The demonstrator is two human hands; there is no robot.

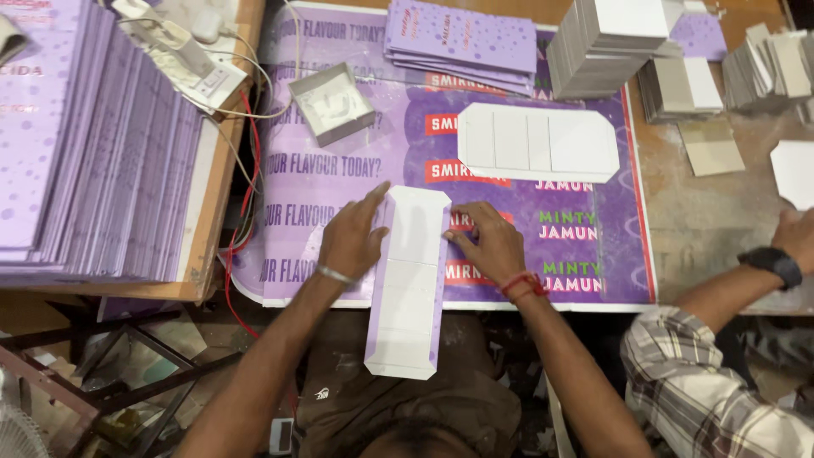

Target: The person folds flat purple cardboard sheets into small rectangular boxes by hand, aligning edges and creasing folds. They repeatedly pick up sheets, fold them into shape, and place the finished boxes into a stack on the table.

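Card strip, long and white with purple edging, is lying across the purple sheet and jutting over the table's near edge toward the person. At far left, stacks of purple cards are sitting on a wooden board. The left hand is pressing flat on the strip's left edge, fingers spread and not closed around anything. The right hand is pressing its fingertips on the strip's right edge, likewise open. The strip looks light, thin and fairly stiff, creased across, so it is probably best held by its long edges. Farther right, a white blank is lying flat, and a co-worker's hand is resting by grey board piles.
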